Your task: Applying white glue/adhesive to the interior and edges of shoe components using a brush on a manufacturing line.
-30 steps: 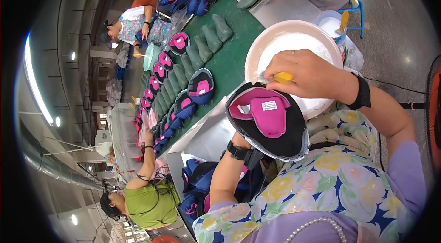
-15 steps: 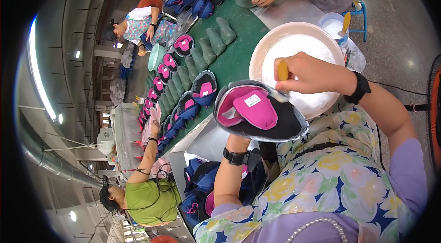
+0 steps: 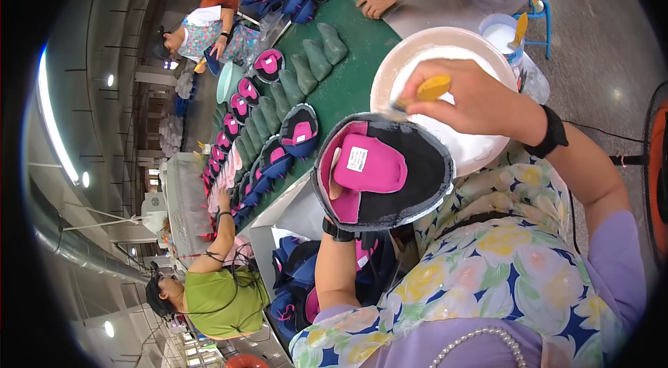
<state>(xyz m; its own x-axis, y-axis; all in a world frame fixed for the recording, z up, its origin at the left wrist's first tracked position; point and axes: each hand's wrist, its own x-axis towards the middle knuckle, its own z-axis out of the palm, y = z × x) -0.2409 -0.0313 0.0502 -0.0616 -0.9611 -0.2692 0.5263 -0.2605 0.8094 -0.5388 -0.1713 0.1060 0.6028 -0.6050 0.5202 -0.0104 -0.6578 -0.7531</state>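
Observation:
My left hand [image 3: 335,183] holds up a shoe upper [image 3: 424,169] from beneath. Most of that hand is hidden behind it; a bit of skin shows at the upper's opening. The upper is black inside with a pink lining and a white label, and its underside edge faces me. In my right hand [image 3: 463,98] is a brush [image 3: 433,88] with a yellow handle, gripped between thumb and fingers. Its bristle end is at the upper's far edge, appearing to touch it. Just beyond, a wide pale pink basin [image 3: 381,82] holds white liquid.
On the green table [image 3: 365,55] stand rows of dark green shoe lasts [image 3: 316,61] and blue-and-pink uppers [image 3: 299,132]. More uppers fill a box [image 3: 306,263] by my left forearm. A bucket [image 3: 502,37] with another brush stands right. Co-workers are at the far side and left.
The upper has turned so more of its black underside faces me, and has shifted slightly left. My right hand has brought the brush down from over the basin to the upper's edge.

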